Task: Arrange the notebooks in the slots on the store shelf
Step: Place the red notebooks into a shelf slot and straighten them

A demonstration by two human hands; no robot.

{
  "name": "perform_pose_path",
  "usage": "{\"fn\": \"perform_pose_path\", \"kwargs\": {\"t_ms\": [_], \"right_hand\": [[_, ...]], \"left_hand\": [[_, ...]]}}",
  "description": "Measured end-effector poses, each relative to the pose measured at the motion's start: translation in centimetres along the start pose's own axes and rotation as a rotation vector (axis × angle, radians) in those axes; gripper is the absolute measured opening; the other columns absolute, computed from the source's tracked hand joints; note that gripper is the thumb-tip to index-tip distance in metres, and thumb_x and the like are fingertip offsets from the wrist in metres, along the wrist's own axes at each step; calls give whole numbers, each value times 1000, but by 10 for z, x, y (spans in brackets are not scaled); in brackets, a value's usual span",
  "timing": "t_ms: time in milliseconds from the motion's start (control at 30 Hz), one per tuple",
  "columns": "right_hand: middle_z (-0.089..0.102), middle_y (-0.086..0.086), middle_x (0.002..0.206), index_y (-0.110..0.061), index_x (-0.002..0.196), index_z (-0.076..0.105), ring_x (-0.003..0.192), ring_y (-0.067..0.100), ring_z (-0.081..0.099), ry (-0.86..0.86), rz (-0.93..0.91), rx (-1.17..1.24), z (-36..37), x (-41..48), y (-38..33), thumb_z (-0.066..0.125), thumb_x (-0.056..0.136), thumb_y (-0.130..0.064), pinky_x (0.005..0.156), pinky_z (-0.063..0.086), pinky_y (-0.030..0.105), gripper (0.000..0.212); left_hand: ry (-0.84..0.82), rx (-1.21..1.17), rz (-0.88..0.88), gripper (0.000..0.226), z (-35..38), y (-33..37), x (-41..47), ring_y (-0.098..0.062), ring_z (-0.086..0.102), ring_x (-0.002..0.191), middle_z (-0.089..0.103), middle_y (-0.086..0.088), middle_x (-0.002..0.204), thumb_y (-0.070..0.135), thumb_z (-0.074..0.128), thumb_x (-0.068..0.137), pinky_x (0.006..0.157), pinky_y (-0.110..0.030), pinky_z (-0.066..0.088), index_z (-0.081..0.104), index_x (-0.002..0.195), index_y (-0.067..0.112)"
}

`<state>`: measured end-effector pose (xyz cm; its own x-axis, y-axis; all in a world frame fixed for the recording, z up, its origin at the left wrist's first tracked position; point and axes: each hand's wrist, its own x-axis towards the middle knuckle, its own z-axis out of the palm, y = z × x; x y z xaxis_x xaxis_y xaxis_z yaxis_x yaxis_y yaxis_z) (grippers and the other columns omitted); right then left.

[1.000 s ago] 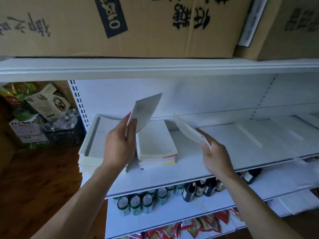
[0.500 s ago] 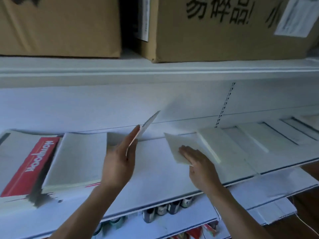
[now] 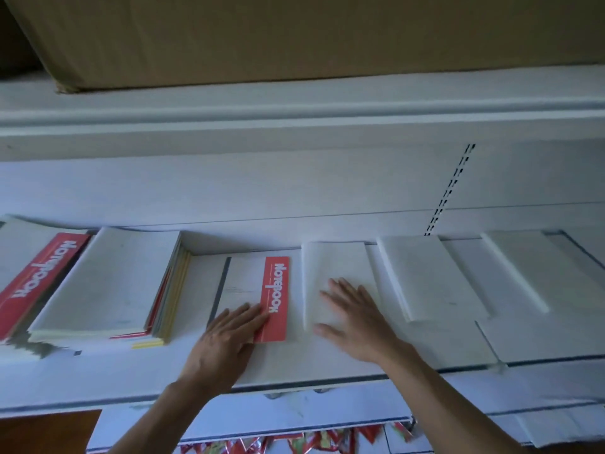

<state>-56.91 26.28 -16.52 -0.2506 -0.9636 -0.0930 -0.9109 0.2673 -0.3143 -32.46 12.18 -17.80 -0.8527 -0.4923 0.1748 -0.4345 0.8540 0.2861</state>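
A notebook with a red "Notebook" band (image 3: 258, 290) lies flat on the white shelf (image 3: 327, 365). My left hand (image 3: 226, 342) rests flat on its near end with straight fingers. Just to its right lies a plain white notebook (image 3: 334, 267), and my right hand (image 3: 357, 316) presses on it with spread fingers. Further right lie two more white notebooks (image 3: 429, 276) (image 3: 530, 267), one per slot. On the left sits a tall stack of notebooks (image 3: 111, 286) with coloured edges. A second stack topped by a red-banded cover (image 3: 36, 280) sits at the far left.
A large cardboard box (image 3: 294, 34) stands on the upper shelf (image 3: 294, 116) overhead. A slotted upright (image 3: 448, 191) runs down the back panel. Red-patterned packets (image 3: 294, 440) show on a lower shelf, and brown floor (image 3: 45, 430) shows at the bottom left.
My left hand has laid its raised notebook flat on the shelf and now rests on it. My right hand stays on the white notebook. The view has moved closer to the shelf.
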Motion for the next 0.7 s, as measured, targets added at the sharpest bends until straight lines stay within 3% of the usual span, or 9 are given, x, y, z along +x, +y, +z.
{"fn": "perform_pose_path", "kwargs": {"t_ms": [100, 200, 267, 333, 433, 500, 533, 633, 700], "right_hand": [[8, -6, 161, -28, 149, 28, 148, 10, -2, 1, -25, 34, -7, 5, 4, 24, 74, -77, 119, -6, 33, 90], [12, -7, 161, -28, 147, 32, 148, 9, 0, 3, -21, 67, -9, 4, 2, 30, 74, -76, 119, -4, 32, 87], [13, -6, 161, -28, 146, 33, 148, 9, 1, 1, -10, 84, -10, 4, 0, 33, 74, -75, 118, -3, 32, 86], [15, -5, 160, -26, 145, 36, 148, 11, 3, -16, 9, 99, -13, 5, -4, 40, 78, -71, 119, -1, 33, 82], [37, -2, 152, -18, 135, 53, 144, 19, 24, 124, 22, 110, -15, 1, -15, 57, 91, -39, 118, 16, 33, 48], [60, 2, 129, -10, 115, 66, 123, 25, 50, 280, 34, 103, -13, -1, -32, 58, 90, -22, 102, 40, 33, 29], [64, 1, 120, -9, 111, 67, 114, 24, 55, 288, 40, 116, -12, -1, -44, 56, 90, -19, 94, 45, 31, 25], [63, 0, 121, -14, 118, 64, 109, 20, 56, 168, 44, 152, -9, 5, -77, 52, 95, -26, 88, 44, 26, 28], [63, 2, 122, -14, 120, 63, 109, 22, 56, 107, 51, 144, -8, 10, -95, 51, 96, -30, 90, 45, 29, 31]], "left_hand": [[-68, -51, -20, 62, -4, 3, 12, -19, 34, 141, 35, 9, 150, 48, 32, 85, 116, -38, 20, 42, 144, 30], [-220, -57, -41, 86, -8, 1, 19, -5, 2, 147, 6, 20, 154, 77, 18, 75, 117, -27, -2, 18, 151, 38], [-207, -83, -56, 92, -8, -2, 22, -4, 8, 145, 13, 19, 155, 87, 8, 75, 119, -32, 8, 27, 150, 38], [-99, -17, -99, 80, -4, -4, 27, -11, 25, 144, 33, 11, 154, 79, 11, 85, 117, -39, 24, 44, 142, 35], [82, -9, -404, 60, -8, -5, 31, -25, 31, 138, 39, -3, 149, 56, 48, 91, 108, -45, 33, 44, 140, 21], [7, -82, -619, 76, -20, -4, 35, -29, 34, 132, 38, -9, 143, 55, 65, 83, 104, -46, 38, 34, 142, 17], [-46, -127, -690, 84, -26, -6, 38, -31, 37, 128, 39, -12, 140, 56, 70, 78, 102, -46, 41, 31, 141, 16], [-165, -224, -786, 88, -42, -15, 50, -33, 51, 116, 48, -16, 128, 50, 80, 71, 93, -44, 50, 34, 135, 11], [-208, -412, -838, 72, -50, -21, 52, -29, 60, 99, 58, -13, 116, 37, 84, 71, 80, -40, 56, 44, 123, 9]]}}
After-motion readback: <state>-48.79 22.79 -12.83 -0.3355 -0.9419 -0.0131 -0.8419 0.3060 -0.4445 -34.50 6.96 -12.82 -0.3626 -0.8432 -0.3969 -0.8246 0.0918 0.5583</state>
